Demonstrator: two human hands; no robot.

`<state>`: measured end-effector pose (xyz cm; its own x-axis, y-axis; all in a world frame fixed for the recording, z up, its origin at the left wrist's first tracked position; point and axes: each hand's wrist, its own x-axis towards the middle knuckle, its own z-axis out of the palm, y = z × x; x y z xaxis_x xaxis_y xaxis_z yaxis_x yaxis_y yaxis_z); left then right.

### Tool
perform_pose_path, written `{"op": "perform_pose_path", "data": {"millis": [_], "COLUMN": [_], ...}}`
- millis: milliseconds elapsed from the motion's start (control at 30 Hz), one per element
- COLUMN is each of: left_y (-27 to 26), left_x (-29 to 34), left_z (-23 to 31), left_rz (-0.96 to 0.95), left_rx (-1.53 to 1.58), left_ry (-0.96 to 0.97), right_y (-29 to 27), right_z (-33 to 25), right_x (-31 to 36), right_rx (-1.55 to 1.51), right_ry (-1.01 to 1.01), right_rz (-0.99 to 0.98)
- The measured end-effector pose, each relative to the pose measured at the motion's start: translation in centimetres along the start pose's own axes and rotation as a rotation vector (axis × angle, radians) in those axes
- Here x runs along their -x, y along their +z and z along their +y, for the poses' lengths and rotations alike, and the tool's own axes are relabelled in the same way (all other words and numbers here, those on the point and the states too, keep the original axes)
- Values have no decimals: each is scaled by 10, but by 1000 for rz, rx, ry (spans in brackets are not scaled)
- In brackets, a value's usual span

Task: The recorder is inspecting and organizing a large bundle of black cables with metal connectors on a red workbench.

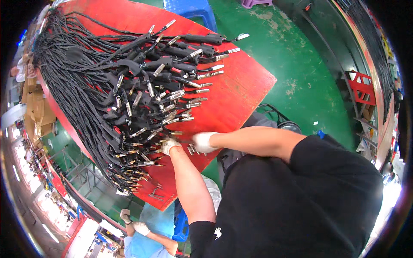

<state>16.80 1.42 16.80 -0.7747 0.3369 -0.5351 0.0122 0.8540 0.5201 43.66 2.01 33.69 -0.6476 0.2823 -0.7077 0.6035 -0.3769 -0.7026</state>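
Many black welding torches (pixel 165 64) with silver nozzles lie heaped on a red tabletop (pixel 245 81), their black cables (pixel 81 81) running to the far left. My left hand (pixel 169 145), in a white glove, is closed around the front end of a torch at the heap's near edge. My right hand (pixel 204 142), also gloved, is just to the right, close to that torch end. It is smeared by motion, and its fingers are hard to make out. Beneath it, small silver nozzles (pixel 192 149) lie loose on the tabletop. Torches with bare brass-coloured tips (pixel 133 176) lie left of my left hand.
Pliers (pixel 156 196) lie near the tabletop's lower corner. A co-worker's gloved hands (pixel 141 228) show at the lower left, by a blue stool (pixel 181 225). Another blue stool (pixel 191 7) stands beyond the table on the green floor (pixel 297 56). Cardboard boxes (pixel 42 107) are at left.
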Motion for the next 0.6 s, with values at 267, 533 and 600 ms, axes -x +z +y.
{"op": "perform_pose_path", "data": {"millis": [267,533,600], "left_y": [0,-32,-32], "left_x": [53,151,194], "left_z": [20,30,43], "left_rz": [-59,168,-6], "left_rx": [382,-139,32], "left_ry": [4,479,285], "right_y": [-26,-47,-52], "right_z": [68,60,59], "right_x": [79,77,83], "right_rx": [179,509,545], "right_ry": [17,-3,-46], "right_rz": [278,-33,-89]}}
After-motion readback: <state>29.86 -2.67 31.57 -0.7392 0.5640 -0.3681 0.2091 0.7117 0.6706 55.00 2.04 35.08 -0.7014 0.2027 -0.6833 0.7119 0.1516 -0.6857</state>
